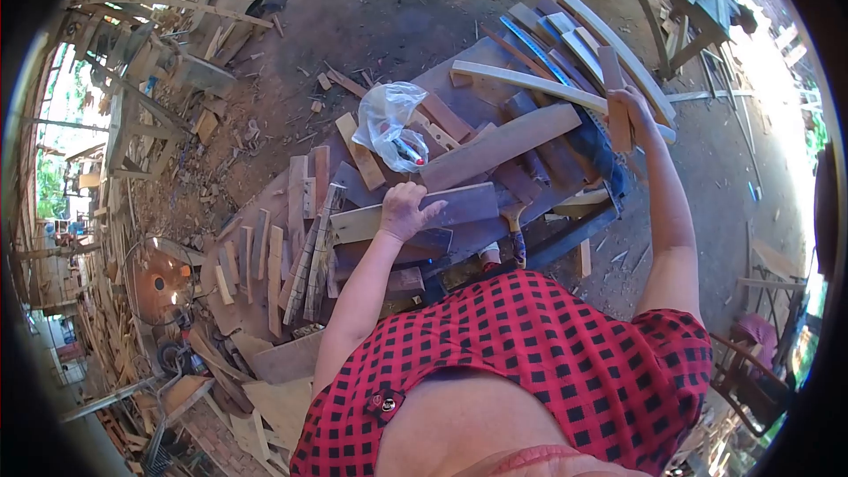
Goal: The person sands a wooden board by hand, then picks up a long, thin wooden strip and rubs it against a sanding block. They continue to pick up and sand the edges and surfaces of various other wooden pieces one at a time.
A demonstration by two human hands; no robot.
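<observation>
My left hand (406, 212) lies across a wooden plank (468, 204), its fingers curled toward the far edge and the thumb apart. The fingertips are partly hidden. Out to the right, my right hand (632, 108) is closed around a short wooden board (612, 79), held upright away from my body. A wider wooden board (503, 148) rests on the pile just beyond my left hand. Near it sits a clear plastic bag (386, 120) with small things inside that I cannot make out. A brush-like tool with a wooden handle (515, 234) lies closer to me.
Long strips of wood (609, 31) lie at the far right end of the work surface, beside a blue straight strip (534, 51). Short wood offcuts (256, 243) cover the left side. A round rusty disc (159, 281) stands at left. A wooden-legged table (654, 22) is at upper right.
</observation>
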